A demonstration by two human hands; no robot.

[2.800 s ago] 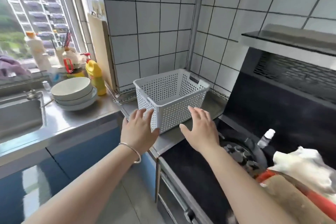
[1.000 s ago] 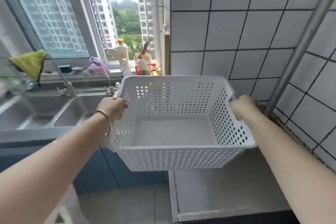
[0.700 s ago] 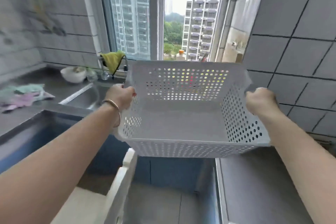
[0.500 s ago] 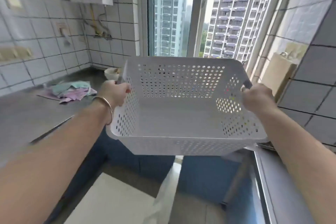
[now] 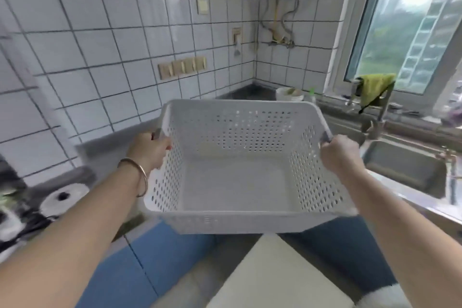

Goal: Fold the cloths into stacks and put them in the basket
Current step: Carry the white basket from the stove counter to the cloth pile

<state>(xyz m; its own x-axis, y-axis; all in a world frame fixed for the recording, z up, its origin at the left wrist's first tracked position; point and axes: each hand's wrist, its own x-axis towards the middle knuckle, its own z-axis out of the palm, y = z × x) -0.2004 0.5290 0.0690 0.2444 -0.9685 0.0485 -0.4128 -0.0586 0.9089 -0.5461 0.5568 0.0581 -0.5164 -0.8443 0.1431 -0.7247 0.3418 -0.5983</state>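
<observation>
White perforated plastic basket (image 5: 240, 182), empty, held in the air at frame centre. Left hand (image 5: 147, 150) grips its left rim, right hand (image 5: 340, 155) its right. Steel sink (image 5: 405, 172) at right.

Grey counter (image 5: 252, 91), white bowl (image 5: 289, 94) on it

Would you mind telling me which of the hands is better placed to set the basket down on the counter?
Neither alone: left hand and right hand each grip a handle of the empty basket, held in the air.
</observation>
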